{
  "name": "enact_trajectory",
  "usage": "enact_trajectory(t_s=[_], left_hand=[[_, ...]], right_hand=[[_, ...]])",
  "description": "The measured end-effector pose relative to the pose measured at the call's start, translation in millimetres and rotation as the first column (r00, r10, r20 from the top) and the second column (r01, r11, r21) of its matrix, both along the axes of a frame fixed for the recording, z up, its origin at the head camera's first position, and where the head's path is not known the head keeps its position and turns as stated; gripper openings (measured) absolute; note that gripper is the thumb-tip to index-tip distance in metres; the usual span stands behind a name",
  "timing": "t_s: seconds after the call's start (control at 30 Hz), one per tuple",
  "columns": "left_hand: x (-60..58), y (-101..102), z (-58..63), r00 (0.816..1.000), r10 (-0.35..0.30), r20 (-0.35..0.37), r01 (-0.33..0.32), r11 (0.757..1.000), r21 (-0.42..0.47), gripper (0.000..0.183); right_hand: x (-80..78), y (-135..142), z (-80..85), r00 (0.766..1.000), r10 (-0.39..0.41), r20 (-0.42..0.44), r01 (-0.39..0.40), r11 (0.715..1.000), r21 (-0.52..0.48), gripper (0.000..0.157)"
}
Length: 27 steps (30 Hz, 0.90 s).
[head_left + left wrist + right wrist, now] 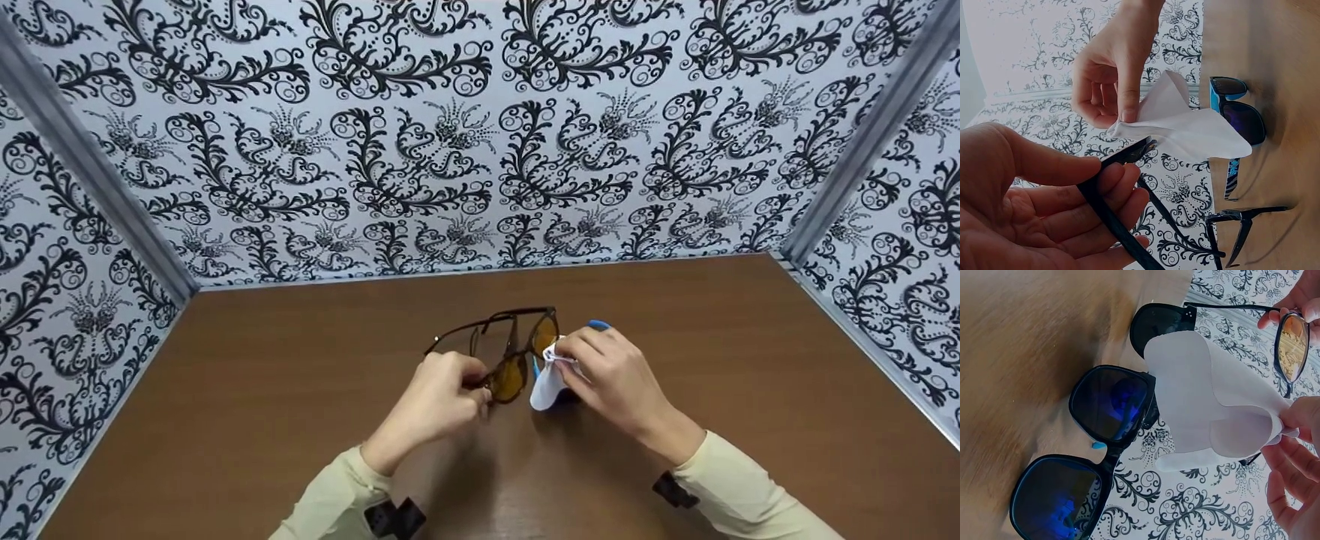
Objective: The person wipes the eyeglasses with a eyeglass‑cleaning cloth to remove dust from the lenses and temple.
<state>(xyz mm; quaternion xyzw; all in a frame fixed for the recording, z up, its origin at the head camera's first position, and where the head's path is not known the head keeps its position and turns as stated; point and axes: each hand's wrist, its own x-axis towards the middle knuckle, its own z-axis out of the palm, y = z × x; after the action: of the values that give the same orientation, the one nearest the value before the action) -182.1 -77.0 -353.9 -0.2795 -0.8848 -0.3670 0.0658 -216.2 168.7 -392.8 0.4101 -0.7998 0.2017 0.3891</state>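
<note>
My left hand (439,397) pinches the dark frame of a pair of glasses with amber lenses (510,379), holding it above the table. Close on its right, my right hand (619,379) grips a bunched white cloth (1185,394) between thumb and fingers. The cloth hangs down in loose folds near the amber lenses; whether it touches them I cannot tell. Below and behind it, blue-and-black sunglasses (1247,121) stand on the table, mostly hidden in the head view. Another pair of black-framed glasses (1244,216) also rests on the table.
The brown wooden table (262,397) spreads out around both hands. White walls with black scrollwork (420,150) enclose its back and sides, joined by grey corner posts (97,150).
</note>
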Motion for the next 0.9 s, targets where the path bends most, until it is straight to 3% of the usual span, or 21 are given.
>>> enact_trajectory(t_s=[0.57, 0.9], left_hand=[[2.0, 1.0, -3.4, 1.000, 0.022, 0.002, -0.022, 1.000, -0.005, 0.019], [3.1, 2.0, -1.3, 1.000, 0.003, 0.008, -0.003, 1.000, -0.005, 0.016]], right_hand=[[1.2, -0.9, -3.1, 1.000, 0.008, 0.012, -0.008, 1.000, 0.019, 0.015], [3.6, -1.4, -2.0, 1.000, 0.002, -0.001, -0.002, 1.000, 0.019, 0.018]])
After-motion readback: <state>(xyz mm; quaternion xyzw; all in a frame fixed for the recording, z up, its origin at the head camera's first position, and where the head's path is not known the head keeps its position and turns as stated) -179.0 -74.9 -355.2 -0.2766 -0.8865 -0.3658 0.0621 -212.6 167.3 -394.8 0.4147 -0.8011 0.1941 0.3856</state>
